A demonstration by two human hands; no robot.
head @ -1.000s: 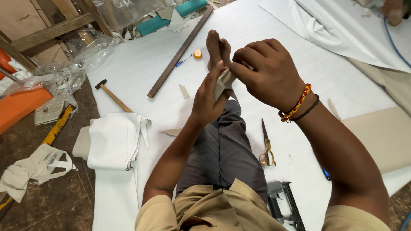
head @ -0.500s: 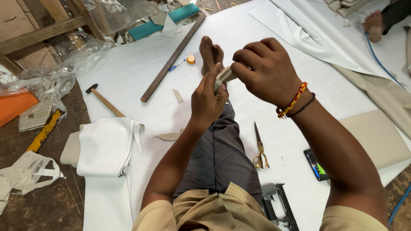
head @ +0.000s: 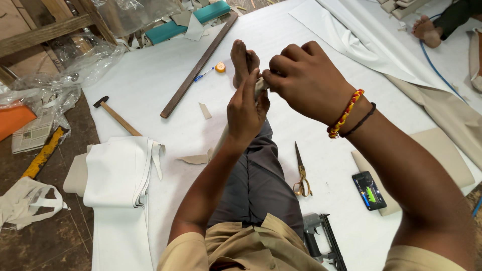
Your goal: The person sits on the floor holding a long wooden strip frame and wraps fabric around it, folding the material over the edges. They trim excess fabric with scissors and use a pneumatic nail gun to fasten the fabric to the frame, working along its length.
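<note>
Head view: the left hand (head: 246, 108) and right hand (head: 301, 80) meet just above the person's raised bare foot (head: 241, 60), both pinching a small pale beige strip of material (head: 260, 86). The strip sits between the right fingertips and the left thumb, mostly hidden. Brass-handled scissors (head: 300, 170) lie on the white sheet (head: 150, 75) beside the grey-trousered leg (head: 256, 180).

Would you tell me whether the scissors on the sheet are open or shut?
Shut: the scissors lie flat, blades together in one point, handles side by side.
</note>
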